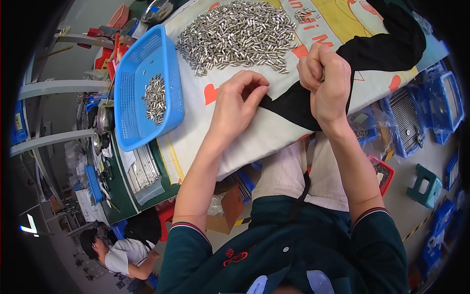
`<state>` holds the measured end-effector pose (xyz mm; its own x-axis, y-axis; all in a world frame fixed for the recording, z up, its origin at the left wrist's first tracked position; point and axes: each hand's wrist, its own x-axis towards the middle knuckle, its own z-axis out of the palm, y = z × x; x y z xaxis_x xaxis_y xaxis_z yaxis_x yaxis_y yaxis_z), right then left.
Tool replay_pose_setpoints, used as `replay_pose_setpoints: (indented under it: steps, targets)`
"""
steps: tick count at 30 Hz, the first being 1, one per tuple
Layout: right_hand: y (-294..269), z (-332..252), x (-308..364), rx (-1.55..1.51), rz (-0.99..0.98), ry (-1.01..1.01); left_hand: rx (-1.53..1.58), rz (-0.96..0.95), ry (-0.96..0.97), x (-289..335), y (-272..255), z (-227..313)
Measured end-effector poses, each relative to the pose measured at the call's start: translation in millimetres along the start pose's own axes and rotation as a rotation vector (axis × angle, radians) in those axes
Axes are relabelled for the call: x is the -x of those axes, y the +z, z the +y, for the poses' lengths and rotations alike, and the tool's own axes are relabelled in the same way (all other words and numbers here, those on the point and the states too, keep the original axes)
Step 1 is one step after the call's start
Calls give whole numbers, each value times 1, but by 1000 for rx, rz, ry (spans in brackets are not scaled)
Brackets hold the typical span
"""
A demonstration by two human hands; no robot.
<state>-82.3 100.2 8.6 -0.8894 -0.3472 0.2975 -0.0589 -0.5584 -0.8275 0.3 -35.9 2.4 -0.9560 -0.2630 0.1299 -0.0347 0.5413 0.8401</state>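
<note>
A long black cloth (296, 107) lies across the near edge of the table and stretches off to the far right. My left hand (235, 105) pinches its left corner between thumb and fingertips. Above the cloth my right hand (325, 83) is closed in a fist; a small greyish bit shows between its fingers, too little to name. Beyond both hands spreads a large heap of small pointed silver metal pins (237, 36). A few more pins (307, 15) lie apart, to the right of the heap.
To the left stands a blue plastic basket (175, 93) with some pins inside. Bagged metal rods (143, 169) lie on a green surface. Blue trays (404, 120), a red bin (384, 174) and a green stool (425, 187) are at the right. Another person (125, 255) sits at lower left.
</note>
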Motion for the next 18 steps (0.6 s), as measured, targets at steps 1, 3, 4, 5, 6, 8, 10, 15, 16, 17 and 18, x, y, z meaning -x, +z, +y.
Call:
replay_pose_setpoints:
  steps: [1, 3, 4, 5, 6, 8, 10, 15, 16, 17, 18]
  targets:
    - [3, 1, 0, 46, 4, 7, -41, -26, 44, 4, 6, 6]
    - [4, 0, -1, 22, 9, 0, -112, -45, 165, 7, 16, 10]
    - [5, -2, -1, 8, 8, 1, -104, -56, 164, 7, 19, 10]
    - [5, -4, -2, 13, 15, 4, -170, -56, 221, 7, 21, 10]
    - [3, -4, -2, 14, 14, 4, -237, -55, 278, 7, 23, 11]
    - [0, -6, -3, -102, 31, 68, -209, -55, 231, 8, 23, 15]
    - [-2, -15, 0, -173, 12, 56, -185, -57, 187, 7, 21, 14]
    - [2, -20, 9, -282, -31, 136, -214, -59, 193, 9, 22, 11]
    - [2, -16, 9, -236, -32, 139, -215, -62, 193, 9, 22, 12]
    - [2, -13, 9, -236, -30, 139, -208, -63, 170, 9, 22, 12]
    - [2, -11, 10, -244, -26, 160, -201, -62, 147, 9, 22, 12]
